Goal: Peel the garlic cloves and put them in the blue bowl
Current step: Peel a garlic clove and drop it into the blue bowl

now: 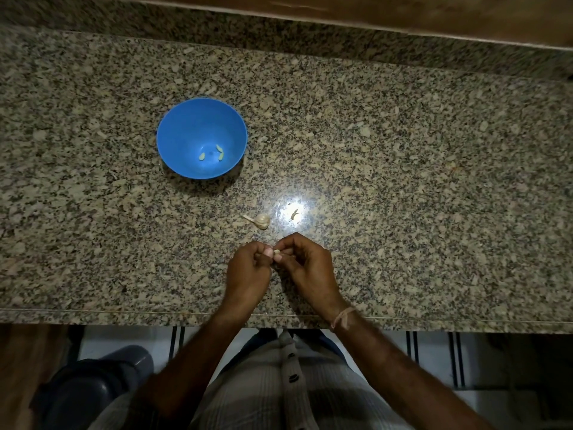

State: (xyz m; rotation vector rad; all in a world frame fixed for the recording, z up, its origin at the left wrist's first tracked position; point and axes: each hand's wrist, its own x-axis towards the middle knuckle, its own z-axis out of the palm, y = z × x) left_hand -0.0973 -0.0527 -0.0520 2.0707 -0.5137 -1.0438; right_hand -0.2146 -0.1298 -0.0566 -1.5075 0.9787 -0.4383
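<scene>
Pinching one small pale clove (pixel 277 252) between them, the left hand (pixel 248 271) and right hand (pixel 305 265) meet over the speckled, polished granite desk (pixel 403 150) — fingers curled on the clove from both sides. Just beyond lies a papery bulb (pixel 262 220) (stalk pointing left) beside a curled skin scrap (pixel 294 214). Farther off, the round, smooth blue bowl (pixel 186 125) holds three peeled cloves (pixel 220 156).
</scene>
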